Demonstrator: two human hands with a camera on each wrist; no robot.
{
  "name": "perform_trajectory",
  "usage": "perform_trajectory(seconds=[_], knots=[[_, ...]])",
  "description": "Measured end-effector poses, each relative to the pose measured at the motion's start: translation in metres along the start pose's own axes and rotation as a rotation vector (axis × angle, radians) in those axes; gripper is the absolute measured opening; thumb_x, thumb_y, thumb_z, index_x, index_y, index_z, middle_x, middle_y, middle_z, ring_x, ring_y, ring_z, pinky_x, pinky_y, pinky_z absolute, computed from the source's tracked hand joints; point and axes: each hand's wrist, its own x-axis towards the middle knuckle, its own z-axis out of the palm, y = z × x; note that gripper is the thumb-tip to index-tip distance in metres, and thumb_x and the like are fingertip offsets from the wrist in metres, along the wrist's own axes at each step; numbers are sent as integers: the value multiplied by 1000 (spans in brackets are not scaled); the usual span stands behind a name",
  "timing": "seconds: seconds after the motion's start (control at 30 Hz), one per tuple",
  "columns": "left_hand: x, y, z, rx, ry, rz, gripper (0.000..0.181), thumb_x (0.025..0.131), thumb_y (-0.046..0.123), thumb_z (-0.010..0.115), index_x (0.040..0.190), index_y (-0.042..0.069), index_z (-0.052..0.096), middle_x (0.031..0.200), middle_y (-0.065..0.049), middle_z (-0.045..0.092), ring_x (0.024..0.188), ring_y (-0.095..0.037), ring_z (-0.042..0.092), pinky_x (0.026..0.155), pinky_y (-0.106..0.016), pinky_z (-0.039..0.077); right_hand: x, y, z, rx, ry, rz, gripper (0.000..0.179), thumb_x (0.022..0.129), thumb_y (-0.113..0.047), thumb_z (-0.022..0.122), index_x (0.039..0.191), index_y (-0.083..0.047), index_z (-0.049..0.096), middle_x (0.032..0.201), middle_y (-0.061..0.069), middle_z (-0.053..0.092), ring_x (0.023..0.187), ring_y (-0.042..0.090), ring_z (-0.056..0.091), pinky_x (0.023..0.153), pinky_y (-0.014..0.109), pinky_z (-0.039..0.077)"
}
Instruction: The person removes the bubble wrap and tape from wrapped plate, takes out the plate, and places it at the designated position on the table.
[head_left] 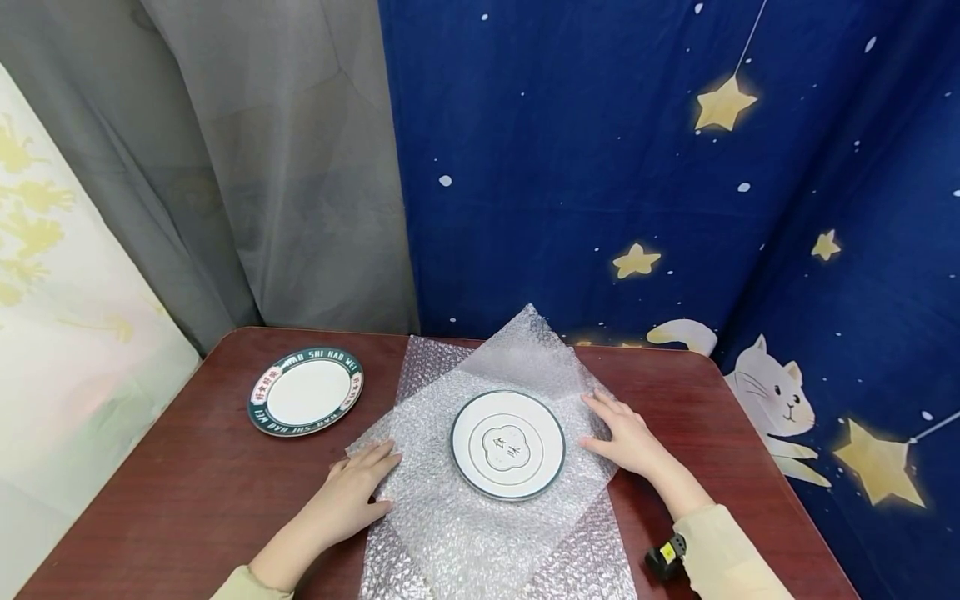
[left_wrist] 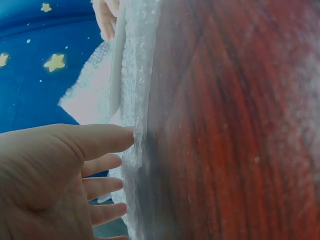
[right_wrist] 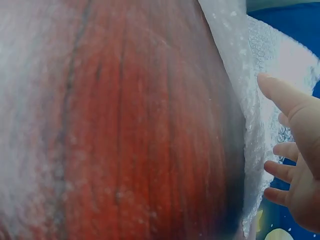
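A white plate (head_left: 508,490) with a thin dark rim lies on an upper sheet of bubble wrap (head_left: 442,508), set cornerwise over a lower sheet (head_left: 577,567). Its centre bears a flower-shaped outline with characters. To the left of the plate, my left hand (head_left: 347,493) rests on the upper sheet's left corner, fingers extended; the left wrist view shows thumb and fingertips along the wrap's edge. My right hand (head_left: 624,435) lies at the sheet's right side, fingers spread and apart from the plate. Neither hand holds anything.
A second plate (head_left: 258,417) with a green lettered rim lies at the far left of the brown wooden table (head_left: 187,500). A small black object with a yellow mark (head_left: 666,553) is by the right sleeve. Grey and blue starry curtains (head_left: 525,208) hang behind the table.
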Motion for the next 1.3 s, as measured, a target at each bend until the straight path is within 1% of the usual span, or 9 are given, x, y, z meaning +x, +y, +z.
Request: perform_trajectory(seconds=[0.23, 0.37, 0.53, 0.8, 0.97, 1.3], knots=[[0, 0, -2, -38, -19, -9, 59, 78, 19, 77, 130, 0, 56, 142, -21, 43, 130, -41, 37, 97, -67, 28, -1, 6, 3, 4, -54, 30, 74, 85, -42, 70, 143, -6, 42, 146, 25, 36, 133, 47, 29, 97, 72, 25], [0, 0, -3, -53, -38, -16, 59, 79, 20, 77, 130, 0, 56, 143, -21, 43, 131, -41, 37, 97, -67, 27, -2, 6, 4, -2, -77, 49, 74, 85, -44, 70, 144, -8, 43, 146, 24, 36, 134, 46, 28, 90, 77, 25], [2, -1, -4, -64, -54, -16, 59, 79, 20, 78, 130, 1, 57, 143, -20, 42, 131, -41, 37, 97, -68, 27, -2, 6, 5, -9, -86, 41, 73, 85, -44, 69, 143, -7, 44, 145, 25, 37, 133, 48, 27, 85, 82, 22], [3, -3, -2, -64, -66, -20, 57, 79, 20, 77, 129, 1, 58, 142, -21, 43, 130, -42, 37, 96, -69, 27, -1, 7, 5, -22, -112, 45, 73, 84, -47, 70, 141, -8, 47, 146, 26, 35, 134, 49, 25, 86, 82, 21], [4, -4, -4, -40, -73, -8, 57, 78, 21, 78, 128, 1, 58, 141, -22, 44, 129, -42, 39, 95, -71, 27, 1, 7, 8, -47, -129, 42, 71, 84, -48, 69, 140, -8, 49, 145, 26, 36, 133, 49, 27, 86, 82, 22], [8, -4, -7, -7, -88, 6, 57, 78, 23, 78, 127, 3, 59, 139, -21, 46, 128, -42, 41, 93, -70, 31, 2, 6, 7, -59, -140, 42, 68, 85, -43, 70, 138, -6, 50, 144, 28, 36, 132, 51, 27, 90, 78, 24]])
